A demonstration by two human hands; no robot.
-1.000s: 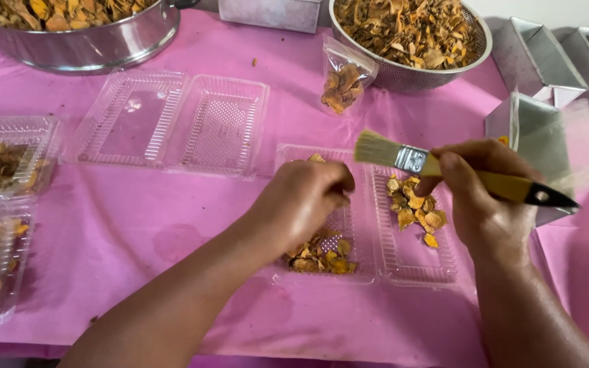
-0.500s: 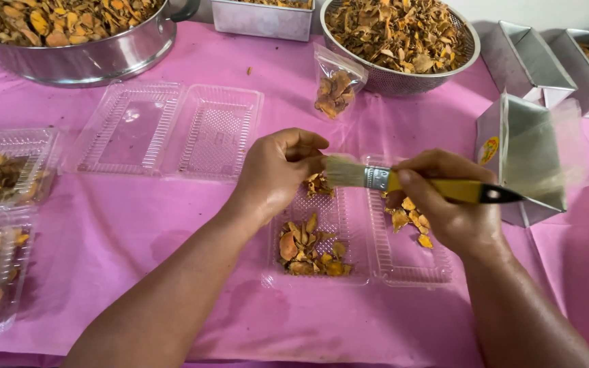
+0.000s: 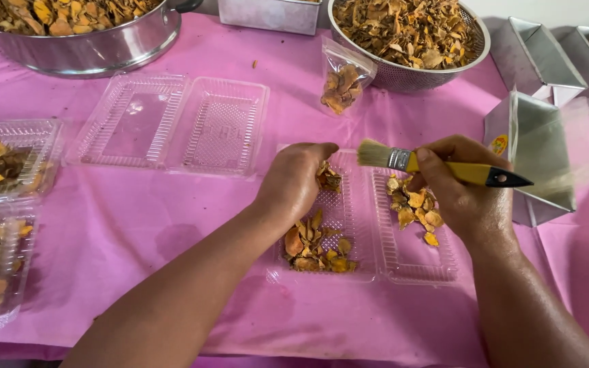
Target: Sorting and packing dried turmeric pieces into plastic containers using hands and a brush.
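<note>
The left hand point(image 3: 293, 182) pinches a small clump of dried orange-brown slices point(image 3: 327, 178) in a closed grip above the open clear plastic clamshell tray point(image 3: 369, 266), which lies on the pink-clothed table point(image 3: 172, 225). The right hand point(image 3: 461, 194) is wrapped tight around a yellow-handled flat paintbrush point(image 3: 444, 169), bristles pointing left, just beside the clump. More slices lie in both halves of the tray. Behind it sit an empty clear clamshell point(image 3: 172, 123), a small clear bag of slices point(image 3: 342, 85) and a metal colander point(image 3: 410, 75) full of them.
</note>
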